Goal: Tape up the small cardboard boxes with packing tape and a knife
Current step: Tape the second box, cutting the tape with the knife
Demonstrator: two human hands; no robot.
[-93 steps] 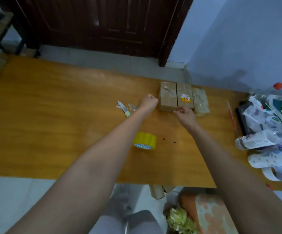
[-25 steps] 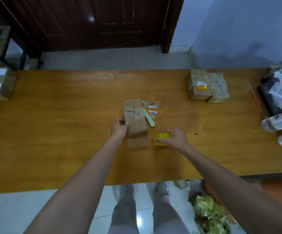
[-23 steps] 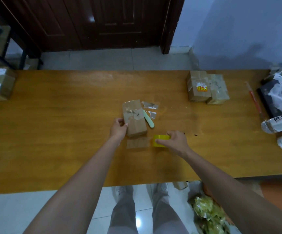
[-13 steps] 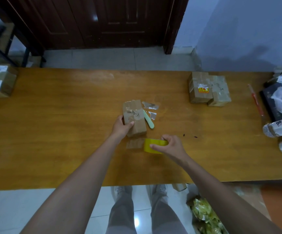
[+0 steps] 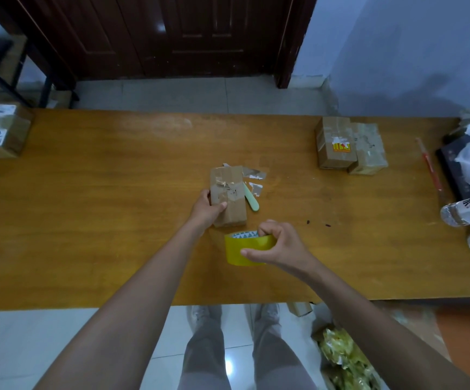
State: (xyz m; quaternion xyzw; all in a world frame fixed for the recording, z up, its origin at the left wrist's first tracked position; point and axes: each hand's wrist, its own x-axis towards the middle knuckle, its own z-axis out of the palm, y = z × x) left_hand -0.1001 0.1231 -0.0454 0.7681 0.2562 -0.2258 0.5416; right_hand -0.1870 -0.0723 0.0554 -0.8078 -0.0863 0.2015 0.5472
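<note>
STEP: tape pickup | left hand (image 5: pixel 205 211) gripped small brown cardboard box (image 5: pixel 228 195) | right hand (image 5: pixel 277 244) fingers curled round yellow packing-tape roll (image 5: pixel 242 249) | NEXT: likely find tape end.

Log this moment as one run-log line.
left hand: holds small box | right hand: grips tape roll | knife: idle on table

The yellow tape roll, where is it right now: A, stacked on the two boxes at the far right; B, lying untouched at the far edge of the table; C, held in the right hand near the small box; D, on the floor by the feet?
C: the right hand grips the yellow tape roll just in front of the small cardboard box, which the left hand holds on the table.
</note>
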